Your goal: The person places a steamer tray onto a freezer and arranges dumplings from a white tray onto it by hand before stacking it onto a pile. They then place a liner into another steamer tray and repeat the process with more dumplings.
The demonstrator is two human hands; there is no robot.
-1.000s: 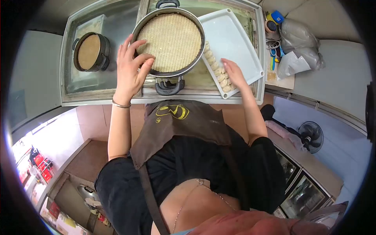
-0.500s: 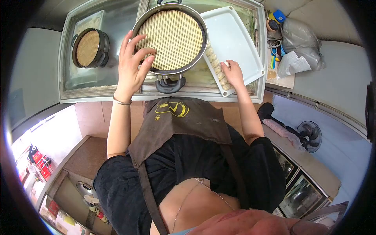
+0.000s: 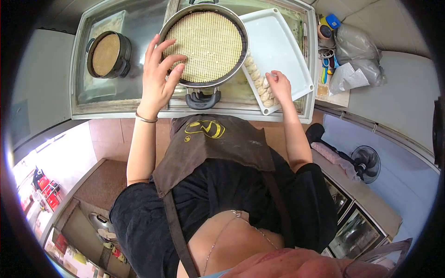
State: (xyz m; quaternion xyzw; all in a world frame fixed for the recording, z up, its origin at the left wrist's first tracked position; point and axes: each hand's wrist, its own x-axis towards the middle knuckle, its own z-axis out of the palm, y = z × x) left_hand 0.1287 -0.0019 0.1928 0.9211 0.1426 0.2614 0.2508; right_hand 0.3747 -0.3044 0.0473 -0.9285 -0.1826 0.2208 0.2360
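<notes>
A round steamer pot with a woven-look mesh liner stands on the glass-topped counter in front of me. My left hand is at its left rim, fingers spread and curving over the liner, holding nothing. To the right lies a white tray, set at an angle, with a row of pale pleated dumplings along its left edge. At the lower part of that row, my right hand has its thumb and fingers pinched on a dumpling, which the fingers partly hide.
A smaller pot with a similar liner sits at the left on the glass counter top. Beyond the tray are plastic bags, a blue-capped bottle and small tools. A black fan is lower right.
My right hand has shifted slightly, its fingertips now drawn a little away from the tray's edge side. My left hand keeps its pose at the pot. The whole view shifts slightly.
</notes>
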